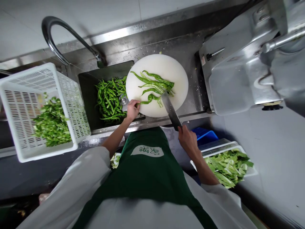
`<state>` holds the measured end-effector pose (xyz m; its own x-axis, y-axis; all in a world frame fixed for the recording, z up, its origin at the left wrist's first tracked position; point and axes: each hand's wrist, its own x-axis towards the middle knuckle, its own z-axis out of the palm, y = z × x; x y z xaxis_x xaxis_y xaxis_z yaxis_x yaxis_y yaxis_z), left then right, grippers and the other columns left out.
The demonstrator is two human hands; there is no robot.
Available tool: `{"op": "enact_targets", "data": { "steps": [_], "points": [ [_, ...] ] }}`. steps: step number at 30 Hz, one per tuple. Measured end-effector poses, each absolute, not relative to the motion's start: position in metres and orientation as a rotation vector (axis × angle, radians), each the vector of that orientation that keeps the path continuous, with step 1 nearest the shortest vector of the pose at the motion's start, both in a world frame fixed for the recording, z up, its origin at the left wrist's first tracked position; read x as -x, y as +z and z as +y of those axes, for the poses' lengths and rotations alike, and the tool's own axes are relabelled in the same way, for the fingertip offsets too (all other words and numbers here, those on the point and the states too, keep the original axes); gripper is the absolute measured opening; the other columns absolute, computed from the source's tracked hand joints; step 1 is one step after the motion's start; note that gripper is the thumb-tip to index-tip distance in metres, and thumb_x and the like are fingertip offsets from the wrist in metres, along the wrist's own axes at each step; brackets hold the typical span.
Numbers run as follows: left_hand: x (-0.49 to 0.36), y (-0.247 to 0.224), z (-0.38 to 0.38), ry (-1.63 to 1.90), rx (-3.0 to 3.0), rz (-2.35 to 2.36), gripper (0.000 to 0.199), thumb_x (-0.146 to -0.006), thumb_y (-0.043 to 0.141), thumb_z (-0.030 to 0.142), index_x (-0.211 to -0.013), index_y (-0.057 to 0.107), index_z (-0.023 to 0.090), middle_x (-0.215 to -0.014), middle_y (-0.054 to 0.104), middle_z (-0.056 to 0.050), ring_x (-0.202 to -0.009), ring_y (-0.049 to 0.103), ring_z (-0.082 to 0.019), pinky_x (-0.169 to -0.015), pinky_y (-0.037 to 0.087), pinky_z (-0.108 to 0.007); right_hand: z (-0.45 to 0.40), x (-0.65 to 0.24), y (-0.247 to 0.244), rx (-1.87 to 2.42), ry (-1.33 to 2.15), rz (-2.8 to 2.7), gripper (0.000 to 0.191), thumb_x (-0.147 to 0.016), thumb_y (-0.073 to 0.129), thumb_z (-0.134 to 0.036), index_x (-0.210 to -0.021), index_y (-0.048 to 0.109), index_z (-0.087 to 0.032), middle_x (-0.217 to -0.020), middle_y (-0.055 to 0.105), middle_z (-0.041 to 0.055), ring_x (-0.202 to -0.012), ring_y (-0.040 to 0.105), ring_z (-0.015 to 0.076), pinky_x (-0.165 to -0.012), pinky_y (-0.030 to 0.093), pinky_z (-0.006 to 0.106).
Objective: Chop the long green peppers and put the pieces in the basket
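Observation:
My left hand [132, 110] pinches the end of a green chili pepper [150, 99] at the left rim of the round white cutting board [164, 62]. In my right hand [187, 139] is the handle of a cleaver [171, 109], its blade reaching over the board's front edge toward the peppers. Several long green peppers [154, 83] lie side by side across the middle of the board. A heap of whole green peppers [111, 98] fills much of the sink basin left of the board, close to my left hand.
A white plastic basket [75, 111] with chopped greens stands left of the sink [87, 92]. The faucet [71, 31] arches behind it. A metal slicing machine [228, 86] is at right; below it are a basket of leafy vegetables [231, 167] and a blue crate [205, 135].

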<state>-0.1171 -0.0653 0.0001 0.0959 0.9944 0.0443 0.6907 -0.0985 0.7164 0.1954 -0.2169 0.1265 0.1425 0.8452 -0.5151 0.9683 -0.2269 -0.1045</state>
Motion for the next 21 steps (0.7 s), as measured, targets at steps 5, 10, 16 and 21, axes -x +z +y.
{"op": "enact_targets", "data": {
  "steps": [5,10,16,21],
  "points": [
    [0.111,0.001,-0.08,0.834,-1.768,1.7,0.014,-0.088,0.061,0.027,-0.092,0.07,0.017,-0.089,0.069,-0.005,-0.071,0.06,-0.014,-0.07,0.053,-0.029,-0.198,-0.169,0.125,-2.074,-0.82,1.88,0.027,-0.109,0.037,-0.032,-0.106,0.058,-0.015,-0.084,0.072,0.011,-0.073,0.066,0.0214,-0.062,0.027,0.03],
    [0.105,-0.007,-0.102,0.796,-1.725,1.724,0.015,-0.09,0.059,0.028,-0.089,0.069,0.017,-0.087,0.069,-0.005,-0.072,0.062,-0.015,-0.071,0.054,-0.03,-0.196,-0.157,0.118,-2.055,-0.88,1.908,0.025,-0.108,0.039,-0.029,-0.103,0.058,-0.015,-0.085,0.073,0.0103,-0.075,0.066,0.0214,-0.063,0.027,0.03],
    [0.115,0.006,-0.085,0.704,-1.948,1.69,0.016,-0.093,0.062,0.032,-0.093,0.071,0.019,-0.103,0.071,-0.009,-0.102,0.063,-0.024,-0.096,0.051,-0.043,-0.207,-0.187,0.114,-2.243,-0.766,1.786,0.028,-0.108,0.041,-0.031,-0.103,0.061,-0.013,-0.078,0.07,0.0099,-0.065,0.06,0.0192,-0.061,0.022,0.03],
    [0.075,0.01,-0.051,0.589,-2.1,1.489,0.043,-0.091,0.067,0.039,-0.13,0.063,0.021,-0.117,0.068,-0.011,-0.107,0.061,-0.028,-0.098,0.049,-0.048,-0.201,-0.213,0.11,-2.415,-0.632,1.564,0.033,-0.108,0.038,-0.032,-0.107,0.063,-0.011,-0.084,0.071,0.0134,-0.07,0.062,0.0212,-0.064,0.029,0.029]
  ]
}}
